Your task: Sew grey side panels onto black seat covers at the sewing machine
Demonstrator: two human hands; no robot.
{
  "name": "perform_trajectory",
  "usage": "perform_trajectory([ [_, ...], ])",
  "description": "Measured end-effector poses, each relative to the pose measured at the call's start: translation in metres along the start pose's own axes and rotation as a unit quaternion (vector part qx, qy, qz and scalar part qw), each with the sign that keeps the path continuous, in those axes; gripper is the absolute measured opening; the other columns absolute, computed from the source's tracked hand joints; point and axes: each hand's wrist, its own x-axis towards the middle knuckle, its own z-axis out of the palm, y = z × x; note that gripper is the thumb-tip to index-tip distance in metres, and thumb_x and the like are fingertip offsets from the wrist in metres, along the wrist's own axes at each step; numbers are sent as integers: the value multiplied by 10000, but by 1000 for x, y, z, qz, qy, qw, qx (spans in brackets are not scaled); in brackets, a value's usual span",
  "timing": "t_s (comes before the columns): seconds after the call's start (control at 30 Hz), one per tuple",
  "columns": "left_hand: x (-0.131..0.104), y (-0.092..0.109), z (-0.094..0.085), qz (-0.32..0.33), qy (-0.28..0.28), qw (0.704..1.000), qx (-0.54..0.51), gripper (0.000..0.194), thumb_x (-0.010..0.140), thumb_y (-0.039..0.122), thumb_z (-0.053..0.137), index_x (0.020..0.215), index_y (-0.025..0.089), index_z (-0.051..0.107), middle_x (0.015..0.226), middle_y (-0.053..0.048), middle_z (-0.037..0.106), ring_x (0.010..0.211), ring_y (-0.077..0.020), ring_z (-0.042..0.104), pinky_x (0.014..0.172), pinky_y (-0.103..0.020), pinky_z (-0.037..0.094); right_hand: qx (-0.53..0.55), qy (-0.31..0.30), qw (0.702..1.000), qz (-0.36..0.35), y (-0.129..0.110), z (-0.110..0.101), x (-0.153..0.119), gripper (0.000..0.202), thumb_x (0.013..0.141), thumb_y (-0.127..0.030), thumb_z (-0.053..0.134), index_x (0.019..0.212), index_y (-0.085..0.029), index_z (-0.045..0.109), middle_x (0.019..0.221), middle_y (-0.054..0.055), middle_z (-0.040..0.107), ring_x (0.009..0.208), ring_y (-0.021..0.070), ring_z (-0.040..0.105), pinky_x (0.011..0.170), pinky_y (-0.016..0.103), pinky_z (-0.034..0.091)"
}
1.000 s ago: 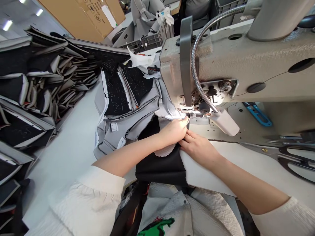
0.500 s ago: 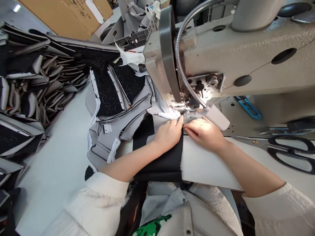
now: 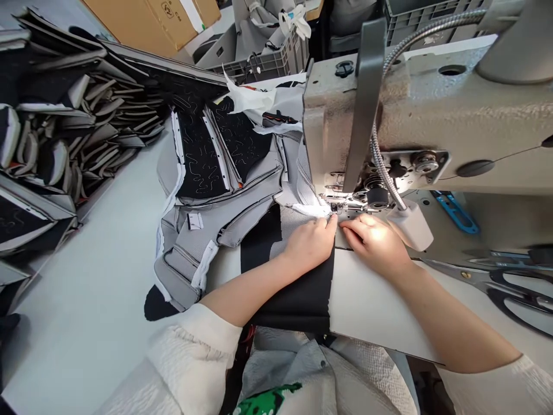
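Note:
My left hand [image 3: 311, 241] presses on a black fabric panel [image 3: 294, 288] with a grey layer, its fingers bunched and the index fingertip close to the presser foot [image 3: 336, 206] of the sewing machine [image 3: 415, 109]. Right beside the panel's edge is my right hand [image 3: 375, 239], its fingers closed in a pinch near the needle plate; what lies between them is hidden. To the left spreads a grey and black sewn cover [image 3: 254, 199] with white trim, reaching up to the presser foot.
Black-handled scissors [image 3: 505, 282] and blue thread snips [image 3: 455, 212] lie to the right. A lamp head [image 3: 410, 226] hangs by my right hand. Stacked sewn pieces [image 3: 86, 115] fill the far left of the white table [image 3: 103, 265]. Behind stand a grey crate [image 3: 276, 63] and a cardboard box [image 3: 147, 23].
The view has shifted, so the machine and both hands appear farther right. My hands keep nearly the same place by the presser foot.

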Motion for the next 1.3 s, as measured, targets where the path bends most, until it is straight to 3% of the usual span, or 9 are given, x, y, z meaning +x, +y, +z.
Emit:
perform_trajectory([
  [0.27,-2,4,3,-24,22,999,-21,446,899,129,334,1329,49,422,905,-135,626,790,-229,639,587,-291,507,2,21,1000,-13,-4,-1,1,278,930,-255,385,921,-184,654,801,58,635,756,177,596,665,269,457],
  [0.57,2,-8,-9,6,-15,996,-82,403,899,159,370,1288,104,461,1023,-111,644,829,-225,652,674,-313,516,-14,9,1000,0,-7,-1,2,274,926,-229,398,1092,-203,614,842,49,616,778,177,593,670,258,456],
  [0.8,2,-9,-12,16,-16,996,-90,289,893,164,370,1108,128,559,924,-79,642,782,-233,647,652,-336,514,-74,1,997,9,-11,2,6,289,908,-220,417,1115,-216,619,853,54,601,717,165,575,634,248,421],
  [1.13,0,-4,-9,11,-12,998,-64,337,862,107,363,1155,95,528,869,-105,633,771,-243,651,624,-335,512,-117,-3,993,32,-14,5,6,320,905,-228,399,1126,-252,629,883,60,625,792,190,587,539,247,358],
  [1.3,-2,-3,-5,15,-13,998,-67,362,858,95,357,1184,79,515,868,-109,632,786,-235,646,636,-322,514,-153,-27,987,38,-16,7,6,373,904,-235,381,1196,-266,611,877,76,615,674,178,550,474,254,308],
])
